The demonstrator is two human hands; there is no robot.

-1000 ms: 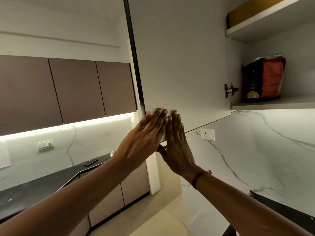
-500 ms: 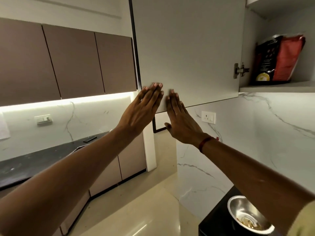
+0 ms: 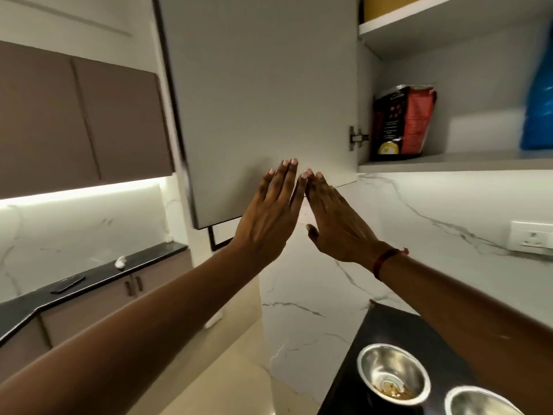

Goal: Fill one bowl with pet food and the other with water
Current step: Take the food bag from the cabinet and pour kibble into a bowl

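Both hands — left hand (image 3: 269,217), right hand (image 3: 335,223) — flat on cabinet door (image 3: 263,94).

Open cabinet door (image 3: 263,100) blocks the left of the opening; left hand (image 3: 269,211) and right hand (image 3: 335,223) lie flat against its lower part. Right of the hinge (image 3: 356,138) the lower shelf (image 3: 449,163) is open to reach: red-and-black bag (image 3: 401,121) in its left corner, blue bag (image 3: 538,100) at its right end, bare shelf between. Below, a steel bowl (image 3: 393,374) and a second bowl (image 3: 478,402) occupy the bench (image 3: 389,324).
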